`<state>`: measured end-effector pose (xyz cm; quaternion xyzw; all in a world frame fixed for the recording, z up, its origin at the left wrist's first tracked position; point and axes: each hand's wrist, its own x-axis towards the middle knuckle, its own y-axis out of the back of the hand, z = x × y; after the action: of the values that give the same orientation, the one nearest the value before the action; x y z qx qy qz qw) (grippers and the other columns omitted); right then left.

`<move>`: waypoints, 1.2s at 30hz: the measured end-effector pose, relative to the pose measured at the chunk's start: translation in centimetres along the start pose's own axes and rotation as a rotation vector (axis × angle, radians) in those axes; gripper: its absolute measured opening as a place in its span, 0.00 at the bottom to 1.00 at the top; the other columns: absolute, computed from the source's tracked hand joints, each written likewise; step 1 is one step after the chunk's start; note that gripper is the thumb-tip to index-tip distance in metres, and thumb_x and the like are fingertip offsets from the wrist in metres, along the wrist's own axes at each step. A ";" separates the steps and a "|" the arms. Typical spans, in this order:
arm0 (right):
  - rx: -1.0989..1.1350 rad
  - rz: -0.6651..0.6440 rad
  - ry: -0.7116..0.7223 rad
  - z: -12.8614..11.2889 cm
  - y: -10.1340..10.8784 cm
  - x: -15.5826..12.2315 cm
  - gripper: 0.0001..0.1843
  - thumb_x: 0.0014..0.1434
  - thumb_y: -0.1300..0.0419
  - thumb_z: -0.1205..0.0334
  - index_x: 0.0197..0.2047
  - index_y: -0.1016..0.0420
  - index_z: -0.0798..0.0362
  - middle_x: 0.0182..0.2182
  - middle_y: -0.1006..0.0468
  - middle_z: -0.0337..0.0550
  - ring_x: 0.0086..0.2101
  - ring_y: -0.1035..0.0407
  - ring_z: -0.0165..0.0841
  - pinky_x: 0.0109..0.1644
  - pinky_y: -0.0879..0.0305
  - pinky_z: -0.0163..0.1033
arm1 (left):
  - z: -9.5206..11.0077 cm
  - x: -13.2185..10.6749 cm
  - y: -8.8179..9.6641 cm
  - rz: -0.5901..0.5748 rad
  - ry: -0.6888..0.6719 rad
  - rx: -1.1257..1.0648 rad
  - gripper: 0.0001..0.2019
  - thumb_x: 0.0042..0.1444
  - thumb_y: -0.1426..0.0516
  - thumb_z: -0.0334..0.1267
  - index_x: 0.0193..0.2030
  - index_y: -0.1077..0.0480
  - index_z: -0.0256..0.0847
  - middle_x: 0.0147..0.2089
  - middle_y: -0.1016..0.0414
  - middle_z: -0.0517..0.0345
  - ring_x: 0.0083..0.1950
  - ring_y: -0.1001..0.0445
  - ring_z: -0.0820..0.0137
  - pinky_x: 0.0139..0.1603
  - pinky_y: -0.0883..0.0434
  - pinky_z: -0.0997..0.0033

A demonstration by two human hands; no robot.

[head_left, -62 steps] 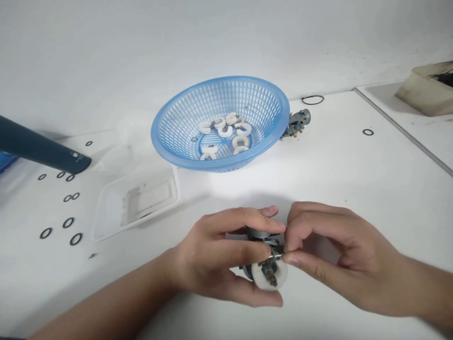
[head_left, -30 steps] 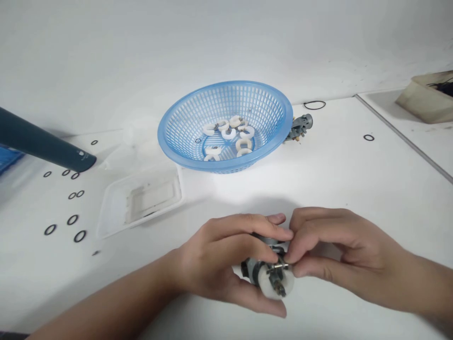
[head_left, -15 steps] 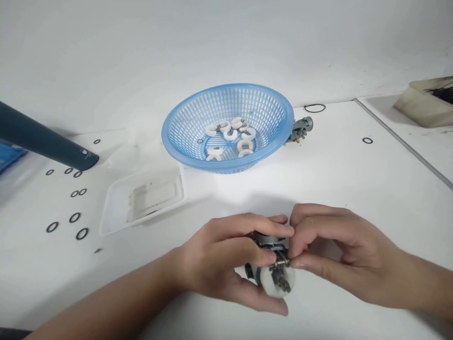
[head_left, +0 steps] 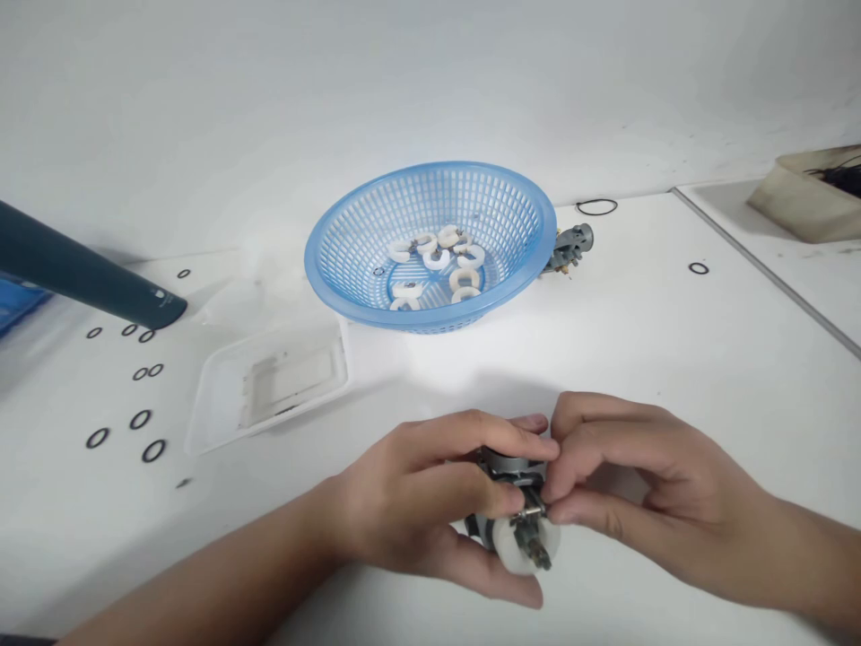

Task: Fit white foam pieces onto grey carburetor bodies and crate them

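Note:
A grey metal carburetor (head_left: pixel 506 460) is held low over the table, gripped by my left hand (head_left: pixel 430 493). The index finger reaches over its top and the thumb presses near a thin metal pin (head_left: pixel 528 512). On its near side sits a white float (head_left: pixel 509 549), with a brass-tipped post showing in the middle. My right hand (head_left: pixel 646 493) is closed in a pinch at the carburetor's right side, its thumb and index fingertips by the pin's end. Whatever lies between those fingertips is hidden.
A blue plastic basket (head_left: pixel 430 317) behind the hands holds several white C-shaped floats (head_left: pixel 437 258). Another carburetor (head_left: pixel 571 247) lies beside it. Several black rubber rings (head_left: pixel 154 450), a white tray (head_left: pixel 208 408) and a dark cylinder (head_left: pixel 87 269) are at left; a beige container (head_left: pixel 794 202) stands far right.
My right fingertips have shifted slightly left and down against the carburetor. The float and post sit a little lower in view; the left hand keeps its hold.

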<state>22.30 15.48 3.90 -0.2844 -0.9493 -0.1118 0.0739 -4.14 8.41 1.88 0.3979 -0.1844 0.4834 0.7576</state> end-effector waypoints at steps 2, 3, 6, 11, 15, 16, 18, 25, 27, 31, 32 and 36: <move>0.003 0.004 -0.004 0.0 -0.1 0.0 0.05 0.78 0.27 0.62 0.44 0.14 0.47 0.39 0.22 0.39 0.38 0.22 0.30 0.41 0.22 0.31 | 0.0 -0.1 -0.2 0.018 0.001 -0.001 0.32 0.53 0.19 0.40 0.56 0.30 0.39 0.66 0.20 0.31 0.65 0.12 0.51 0.75 0.18 0.48; 0.002 0.005 -0.009 0.0 -0.1 0.1 0.06 0.78 0.27 0.62 0.44 0.14 0.47 0.39 0.22 0.39 0.37 0.22 0.30 0.40 0.23 0.31 | 0.0 -0.2 -0.2 0.029 0.001 -0.003 0.33 0.53 0.18 0.39 0.57 0.30 0.39 0.66 0.20 0.31 0.65 0.12 0.50 0.74 0.18 0.48; 0.008 0.005 -0.032 0.0 -0.1 0.1 0.06 0.78 0.27 0.61 0.44 0.14 0.47 0.39 0.21 0.39 0.37 0.22 0.30 0.39 0.23 0.32 | 0.0 -0.3 -0.4 0.047 -0.008 -0.005 0.35 0.52 0.18 0.38 0.59 0.30 0.38 0.67 0.20 0.31 0.66 0.13 0.48 0.74 0.17 0.48; 0.095 0.003 -0.136 0.1 -0.3 -0.3 0.07 0.78 0.26 0.58 0.44 0.15 0.46 0.41 0.20 0.40 0.41 0.20 0.33 0.43 0.23 0.36 | -0.2 -0.3 -0.4 0.060 -0.015 0.005 0.36 0.51 0.18 0.41 0.59 0.30 0.39 0.66 0.19 0.32 0.64 0.12 0.51 0.74 0.18 0.50; 0.123 0.012 -0.221 0.4 -0.5 -0.6 0.09 0.78 0.27 0.56 0.42 0.15 0.46 0.41 0.20 0.40 0.42 0.21 0.35 0.44 0.23 0.37 | -0.3 -0.3 -0.5 0.080 -0.031 0.022 0.37 0.49 0.17 0.44 0.59 0.29 0.38 0.65 0.18 0.32 0.63 0.11 0.50 0.74 0.17 0.52; 0.124 0.010 -0.231 0.5 -0.5 -0.6 0.09 0.77 0.26 0.55 0.42 0.15 0.46 0.41 0.20 0.40 0.41 0.21 0.35 0.43 0.24 0.37 | -0.3 -0.3 -0.5 0.083 -0.033 0.028 0.37 0.49 0.17 0.45 0.59 0.29 0.38 0.65 0.18 0.32 0.62 0.11 0.50 0.73 0.17 0.52; 0.137 0.007 -0.233 0.6 -0.4 -0.6 0.09 0.77 0.25 0.55 0.42 0.14 0.47 0.42 0.20 0.41 0.41 0.22 0.35 0.43 0.24 0.38 | -0.2 -0.4 -0.5 0.083 -0.033 0.034 0.36 0.50 0.17 0.45 0.58 0.29 0.37 0.65 0.18 0.31 0.63 0.11 0.49 0.73 0.17 0.53; 0.211 -0.063 -0.176 0.6 0.3 0.0 0.06 0.79 0.28 0.57 0.47 0.12 0.48 0.44 0.20 0.44 0.43 0.21 0.36 0.46 0.21 0.38 | 0.0 -0.6 -0.4 0.078 -0.021 0.046 0.35 0.52 0.18 0.42 0.59 0.30 0.37 0.65 0.19 0.31 0.63 0.11 0.47 0.72 0.15 0.53; 0.210 -0.056 -0.174 0.6 0.2 0.0 0.06 0.79 0.28 0.57 0.46 0.13 0.48 0.43 0.20 0.45 0.43 0.21 0.36 0.46 0.22 0.38 | -0.1 -0.6 -0.3 0.070 -0.026 0.047 0.34 0.53 0.18 0.43 0.58 0.30 0.37 0.65 0.19 0.31 0.64 0.12 0.46 0.72 0.15 0.54; 0.194 -0.039 -0.180 0.7 0.0 -0.3 0.07 0.79 0.29 0.56 0.46 0.14 0.49 0.44 0.20 0.46 0.43 0.21 0.37 0.46 0.21 0.40 | -0.2 -0.5 -0.2 0.054 -0.020 0.046 0.32 0.54 0.19 0.42 0.57 0.29 0.37 0.66 0.20 0.30 0.65 0.12 0.44 0.71 0.15 0.53; 0.188 -0.037 -0.180 0.7 -0.1 -0.4 0.08 0.79 0.29 0.56 0.46 0.15 0.49 0.45 0.20 0.46 0.43 0.21 0.37 0.46 0.21 0.40 | -0.2 -0.5 -0.2 0.051 -0.019 0.043 0.33 0.54 0.19 0.42 0.58 0.29 0.36 0.66 0.20 0.30 0.65 0.12 0.44 0.72 0.15 0.53; 0.174 -0.036 -0.181 0.7 0.0 -0.5 0.07 0.80 0.29 0.56 0.47 0.15 0.47 0.45 0.19 0.45 0.43 0.21 0.37 0.46 0.22 0.39 | -0.2 -0.6 -0.4 0.075 -0.019 0.020 0.35 0.54 0.19 0.40 0.62 0.29 0.37 0.67 0.20 0.31 0.67 0.14 0.44 0.72 0.15 0.53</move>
<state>22.67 15.34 3.13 -0.2686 -0.9632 -0.0040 0.0103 -4.06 8.12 1.19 0.4029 -0.2017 0.5097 0.7330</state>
